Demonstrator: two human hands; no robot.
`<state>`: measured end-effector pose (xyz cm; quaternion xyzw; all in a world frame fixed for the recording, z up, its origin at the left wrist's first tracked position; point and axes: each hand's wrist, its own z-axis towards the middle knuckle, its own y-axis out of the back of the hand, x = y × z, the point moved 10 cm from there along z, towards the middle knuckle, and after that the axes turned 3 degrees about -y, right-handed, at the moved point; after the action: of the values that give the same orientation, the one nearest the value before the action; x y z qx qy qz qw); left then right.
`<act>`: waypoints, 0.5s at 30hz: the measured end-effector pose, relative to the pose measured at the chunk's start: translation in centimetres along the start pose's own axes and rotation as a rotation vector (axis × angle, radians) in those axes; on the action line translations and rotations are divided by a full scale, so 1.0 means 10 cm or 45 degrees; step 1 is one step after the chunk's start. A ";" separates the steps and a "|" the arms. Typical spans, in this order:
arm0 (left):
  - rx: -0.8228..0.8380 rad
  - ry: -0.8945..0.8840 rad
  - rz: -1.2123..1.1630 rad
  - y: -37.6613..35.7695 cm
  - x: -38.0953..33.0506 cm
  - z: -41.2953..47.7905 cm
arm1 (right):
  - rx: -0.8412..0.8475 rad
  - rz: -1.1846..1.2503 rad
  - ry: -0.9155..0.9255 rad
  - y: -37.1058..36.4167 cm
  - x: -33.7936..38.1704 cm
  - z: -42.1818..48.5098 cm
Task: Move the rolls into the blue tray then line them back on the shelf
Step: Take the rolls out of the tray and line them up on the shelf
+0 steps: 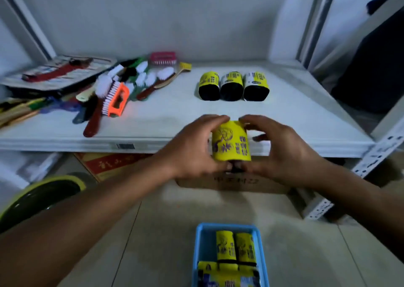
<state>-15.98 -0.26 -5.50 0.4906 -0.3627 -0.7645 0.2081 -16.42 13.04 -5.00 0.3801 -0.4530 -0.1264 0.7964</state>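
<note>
A black roll with a yellow printed label (pixel 231 142) is held in front of the shelf's front edge. My left hand (pixel 194 146) grips its left side and my right hand (pixel 282 149) its right side, fingers over the top and thumbs beneath. Three matching rolls (pixel 233 86) lie side by side in a row towards the back of the white shelf (pixel 166 120). On the floor below, the blue tray (pixel 200 254) holds several more rolls (pixel 235 251), partly cut off by the frame's bottom edge.
A heap of scrubbing brushes (pixel 118 92) and flat packets (pixel 56 72) covers the shelf's left half. Under the shelf sit cardboard boxes (pixel 231 181). A dark bowl with a green rim (pixel 41 197) lies at lower left. A perforated metal upright (pixel 371 155) stands on the right.
</note>
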 end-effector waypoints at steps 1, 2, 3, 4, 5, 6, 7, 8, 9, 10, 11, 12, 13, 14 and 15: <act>-0.020 0.077 -0.072 0.09 0.11 0.16 | -0.035 0.026 -0.028 0.02 -0.04 0.18; -0.034 0.160 -0.131 0.13 0.26 0.30 | -0.060 0.036 -0.062 0.02 -0.11 0.35; -0.050 0.222 -0.160 0.15 0.40 0.42 | -0.073 0.032 -0.088 -0.02 -0.18 0.51; -0.067 0.270 -0.162 0.14 0.54 0.51 | -0.076 0.026 -0.106 -0.08 -0.25 0.64; -0.094 0.299 -0.169 0.13 0.65 0.57 | -0.079 0.030 -0.118 -0.14 -0.30 0.74; -0.130 0.321 -0.183 0.13 0.75 0.60 | -0.085 0.046 -0.117 -0.19 -0.34 0.83; -0.172 0.334 -0.203 0.14 0.83 0.61 | -0.095 0.068 -0.116 -0.24 -0.38 0.90; -0.213 0.346 -0.225 0.15 0.89 0.62 | -0.102 0.094 -0.123 -0.27 -0.41 0.97; -0.247 0.358 -0.254 0.17 0.94 0.61 | -0.102 0.140 -0.144 -0.29 -0.47 1.02; -0.275 0.373 -0.290 0.19 0.98 0.60 | -0.089 0.210 -0.179 -0.32 -0.55 1.08; -0.300 0.388 -0.315 0.21 1.02 0.59 | -0.068 0.294 -0.219 -0.35 -0.63 1.12; -0.325 0.400 -0.313 0.24 1.05 0.59 | -0.045 0.355 -0.252 -0.38 -0.69 1.15; -0.346 0.404 -0.290 0.26 1.06 0.59 | -0.038 0.387 -0.269 -0.41 -0.74 1.19; -0.362 0.407 -0.267 0.27 1.08 0.60 | -0.050 0.389 -0.279 -0.41 -0.77 1.22; -0.378 0.406 -0.252 0.29 1.09 0.61 | -0.068 0.385 -0.288 -0.41 -0.78 1.25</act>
<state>-26.35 -7.35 -8.32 0.6024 -0.1590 -0.7390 0.2565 -30.41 8.38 -9.13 0.2700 -0.5881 -0.0591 0.7601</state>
